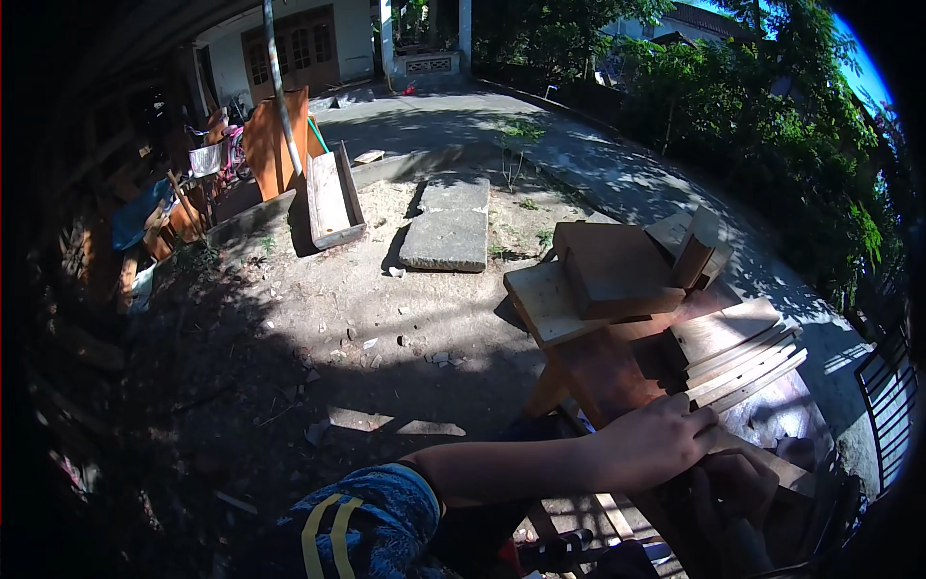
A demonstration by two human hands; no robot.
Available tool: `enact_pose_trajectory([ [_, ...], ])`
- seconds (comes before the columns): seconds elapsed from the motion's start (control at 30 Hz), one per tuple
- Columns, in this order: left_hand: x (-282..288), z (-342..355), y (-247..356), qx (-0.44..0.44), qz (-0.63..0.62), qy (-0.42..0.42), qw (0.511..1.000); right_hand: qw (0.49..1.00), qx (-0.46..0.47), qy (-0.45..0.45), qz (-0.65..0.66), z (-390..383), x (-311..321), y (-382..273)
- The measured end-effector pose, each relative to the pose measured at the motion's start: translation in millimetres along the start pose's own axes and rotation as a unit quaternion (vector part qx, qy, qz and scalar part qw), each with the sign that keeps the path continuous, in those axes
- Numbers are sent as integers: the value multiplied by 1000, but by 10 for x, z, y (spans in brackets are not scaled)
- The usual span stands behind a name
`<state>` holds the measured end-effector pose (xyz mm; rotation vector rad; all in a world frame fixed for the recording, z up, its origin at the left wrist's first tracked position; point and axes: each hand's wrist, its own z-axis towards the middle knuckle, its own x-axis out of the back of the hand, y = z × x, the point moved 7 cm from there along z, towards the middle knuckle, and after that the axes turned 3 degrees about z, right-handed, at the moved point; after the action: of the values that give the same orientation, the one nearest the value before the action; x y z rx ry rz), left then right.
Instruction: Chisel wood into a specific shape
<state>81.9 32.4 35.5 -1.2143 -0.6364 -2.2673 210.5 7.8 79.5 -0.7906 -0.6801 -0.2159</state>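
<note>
My left hand reaches across from the lower left, its forearm in a blue patterned sleeve with yellow stripes. Its fingers are curled down at the near edge of the workbench, close to a wooden board. Right beside it, in deep shadow, my right hand is closed. Whatever either hand grips is hidden by the fingers and the dark. Just beyond my left hand lies a stack of thin wooden strips with a wider wooden piece behind them.
Wooden blocks are piled at the bench's far end, on the brown bench top. Out on the sandy ground lie a concrete slab and a long wooden trough. A metal pole stands beside an orange-brown panel. A dark metal grille is at right.
</note>
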Motion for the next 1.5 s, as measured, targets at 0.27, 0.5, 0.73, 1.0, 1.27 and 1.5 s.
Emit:
enact_pose_trajectory([
  [0.27,24,-26,-175,19,-165,36,986,999,-24,-6,-30,-61,-2,99],
  [0.5,-21,-33,-180,31,-148,20,988,999,32,-16,-10,-54,-9,148],
  [0.73,-10,-40,-162,31,-136,35,990,999,30,-14,-4,-110,-8,302],
  [1.0,3,-47,-152,32,-138,42,989,1000,18,-11,-1,-99,-9,264],
  [1.27,-40,-42,-233,8,-207,35,978,999,28,-18,-23,-112,-29,328],
  [1.5,92,-87,-308,0,-256,28,966,999,24,-13,36,-53,0,68],
])
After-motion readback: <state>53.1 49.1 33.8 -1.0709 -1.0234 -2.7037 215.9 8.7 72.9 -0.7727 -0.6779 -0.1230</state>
